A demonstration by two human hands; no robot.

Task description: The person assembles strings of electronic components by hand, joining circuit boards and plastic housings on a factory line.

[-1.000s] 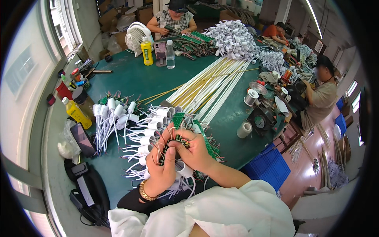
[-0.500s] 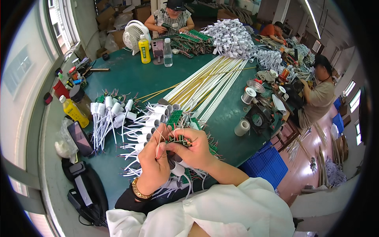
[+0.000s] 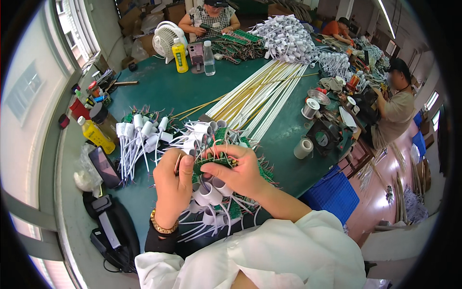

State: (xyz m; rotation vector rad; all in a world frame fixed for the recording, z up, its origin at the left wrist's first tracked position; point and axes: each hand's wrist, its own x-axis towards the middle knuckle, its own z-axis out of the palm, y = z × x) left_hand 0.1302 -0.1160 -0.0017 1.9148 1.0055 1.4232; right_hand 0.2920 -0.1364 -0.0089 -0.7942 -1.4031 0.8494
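Note:
My right hand (image 3: 238, 171) grips a green circuit board (image 3: 211, 163) carrying small components and thin red and white wires, its thumb along the near edge. Close against the board's left end, my left hand (image 3: 172, 185) has its thumb and fingers pinched together on a thin wire; its tip is hidden. Beneath both hands lies a heap of white lamp sockets (image 3: 211, 193) with white cables, mixed with more green boards. To the left is a second bunch of white sockets (image 3: 139, 126) with cables and boards.
Long white and tan rods (image 3: 255, 98) stretch across the green table (image 3: 144, 89) to a large socket pile (image 3: 284, 41). Solder spools (image 3: 310, 109) stand right; bottles (image 3: 180, 57), a fan (image 3: 167, 41) and a phone (image 3: 105, 166) are leftward. A blue crate (image 3: 332, 195) stands beside the table. Other people work around it.
My left hand has moved left and down, away from the right hand's fingers. The board in my right hand now shows more fully. The whole view has shifted slightly.

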